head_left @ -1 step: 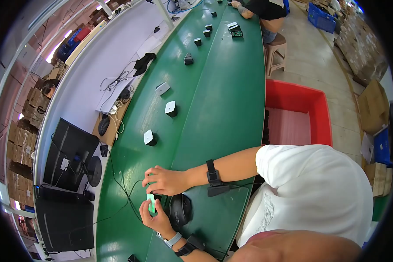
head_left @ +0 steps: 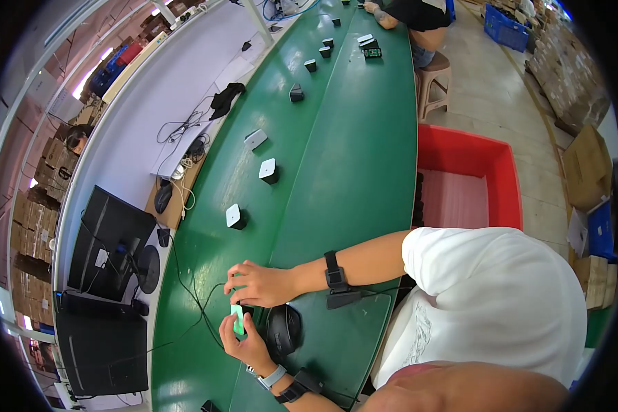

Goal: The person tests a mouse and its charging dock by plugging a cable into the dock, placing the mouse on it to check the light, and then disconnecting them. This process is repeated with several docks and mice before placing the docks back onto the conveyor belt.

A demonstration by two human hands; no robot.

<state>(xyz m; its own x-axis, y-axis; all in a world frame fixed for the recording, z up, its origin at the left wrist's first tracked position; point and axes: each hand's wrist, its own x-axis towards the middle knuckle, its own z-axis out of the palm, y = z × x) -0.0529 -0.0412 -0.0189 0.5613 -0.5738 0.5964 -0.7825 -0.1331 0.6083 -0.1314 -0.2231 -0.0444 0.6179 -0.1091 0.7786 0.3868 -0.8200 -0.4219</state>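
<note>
My left hand (head_left: 248, 345), the lower one, grips a small block-shaped device (head_left: 238, 320) with a pale face lit green, between thumb and fingers. My right hand (head_left: 262, 284) reaches in from above, its lowest fingertips closed on the device's upper end while the other fingers are curled and apart. The fingers hide part of the device's dark body. Beside both hands lies a rounded black object (head_left: 283, 329) resembling a computer mouse. Thin black cables (head_left: 200, 305) run over the green table (head_left: 343, 172) near my fingertips. Black straps with small boxes circle both wrists.
Several black blocks with white tops, such as a near one (head_left: 235, 216), stand in a row along the table. Monitors (head_left: 103, 343) stand at left. A red bin (head_left: 470, 147) adjoins the table's right edge. A co-worker's arm (head_left: 386, 19) rests at the far end.
</note>
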